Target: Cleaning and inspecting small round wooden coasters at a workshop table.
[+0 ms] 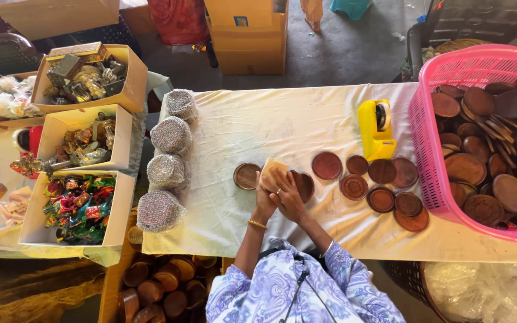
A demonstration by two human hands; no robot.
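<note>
Both hands together at near table edge: left hand [264, 200] and right hand [288, 200] curled round a tan cloth [273, 173], pressed on a brown disc [303, 185]. More discs [384, 179] loose to the right. Pink basket [429, 155] far right, heaped with discs. Boxes [124, 137] left, full of wrapped trinkets. Yellow tape dispenser [375, 128] beyond. White tablecloth [270, 119]; grey concrete floor [342, 48] farther off.

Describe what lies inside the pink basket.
The pink basket holds a heap of round brown wooden discs, flat and tilted. Lower layers and the basket's floor are covered.
</note>
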